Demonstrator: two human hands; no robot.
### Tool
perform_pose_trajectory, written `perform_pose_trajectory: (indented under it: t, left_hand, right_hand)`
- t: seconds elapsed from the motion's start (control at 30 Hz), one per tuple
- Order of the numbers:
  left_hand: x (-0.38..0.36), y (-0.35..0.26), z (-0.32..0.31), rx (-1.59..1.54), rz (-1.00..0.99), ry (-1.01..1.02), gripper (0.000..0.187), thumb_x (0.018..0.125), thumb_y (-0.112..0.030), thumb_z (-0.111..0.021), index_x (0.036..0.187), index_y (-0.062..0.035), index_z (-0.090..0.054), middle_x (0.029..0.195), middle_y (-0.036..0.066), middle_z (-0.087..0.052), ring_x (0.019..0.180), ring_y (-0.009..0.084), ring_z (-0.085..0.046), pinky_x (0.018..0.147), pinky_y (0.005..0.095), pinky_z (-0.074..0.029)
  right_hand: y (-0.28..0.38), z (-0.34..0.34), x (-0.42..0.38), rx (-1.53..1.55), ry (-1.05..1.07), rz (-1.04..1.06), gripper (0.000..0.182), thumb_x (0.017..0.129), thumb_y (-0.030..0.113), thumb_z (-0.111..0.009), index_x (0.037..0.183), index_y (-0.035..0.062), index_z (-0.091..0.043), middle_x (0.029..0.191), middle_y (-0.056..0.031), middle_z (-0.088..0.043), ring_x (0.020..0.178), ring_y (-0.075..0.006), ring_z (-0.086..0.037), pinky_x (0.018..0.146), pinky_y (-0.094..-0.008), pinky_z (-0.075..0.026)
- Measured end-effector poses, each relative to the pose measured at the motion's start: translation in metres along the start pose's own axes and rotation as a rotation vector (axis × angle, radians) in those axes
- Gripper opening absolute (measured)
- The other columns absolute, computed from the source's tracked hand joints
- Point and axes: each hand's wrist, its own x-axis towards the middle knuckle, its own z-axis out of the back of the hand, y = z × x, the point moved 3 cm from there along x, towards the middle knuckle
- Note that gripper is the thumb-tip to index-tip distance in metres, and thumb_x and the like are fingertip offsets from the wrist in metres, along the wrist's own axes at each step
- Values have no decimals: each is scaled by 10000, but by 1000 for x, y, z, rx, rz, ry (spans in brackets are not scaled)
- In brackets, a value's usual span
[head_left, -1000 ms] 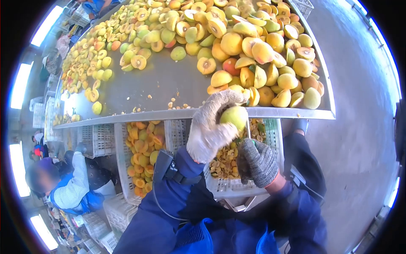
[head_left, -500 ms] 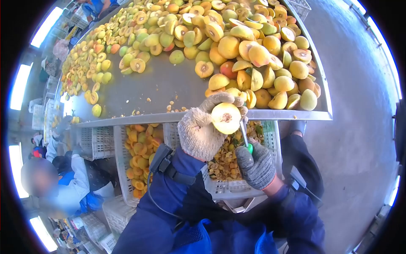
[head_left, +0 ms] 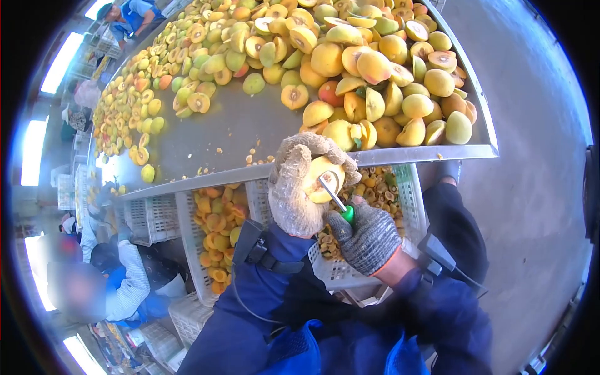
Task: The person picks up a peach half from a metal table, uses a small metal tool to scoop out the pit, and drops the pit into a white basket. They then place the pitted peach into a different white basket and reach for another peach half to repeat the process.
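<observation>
My left hand, in a pale knitted glove, is wrapped round a yellow peach half with its cut face up. My right hand, in a grey knitted glove, is closed on a green-handled pitting tool. The metal tip of the tool is at the middle of the cut face, by the pit cavity. Both hands are just in front of the steel table's edge. Below them, a white crate contains pits and scraps, partly hidden by my hands.
Many peach halves are heaped on the table. Another crate with peach pieces stands below to the left. A co-worker is at the left, and another person is at the far end.
The tool's tip has moved from the lower right rim of the peach half to its centre. The right hand has come up and left, and the peach half has tilted.
</observation>
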Motion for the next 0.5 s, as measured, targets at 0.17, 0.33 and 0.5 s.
perform_pose_trajectory:
  t: [0.17,0.33,0.5]
  left_hand:
    - [-2,2,5,141,-82,-15,305,1021,-356,-480,1071,-66,-560,925,147,-610,821,326,-649,657,441,-573]
    - [-1,1,3,166,-56,-21,333,1020,-355,-489,1080,-36,-564,903,184,-633,742,322,-655,626,426,-573]
    - [3,6,0,300,-27,-60,301,1004,-301,-526,1037,-10,-595,806,158,-659,678,258,-658,593,348,-568]
  right_hand:
    - [-6,-17,-2,116,67,-40,328,936,319,-635,920,-7,-601,657,-231,-588,646,-430,-617,557,-507,-473]
    - [1,-9,0,281,222,-46,207,971,253,-569,1021,70,-653,784,-229,-596,728,-417,-609,607,-496,-475]
    - [-19,-19,5,137,209,-134,261,975,275,-557,1017,30,-635,769,-242,-610,723,-433,-610,640,-498,-499]
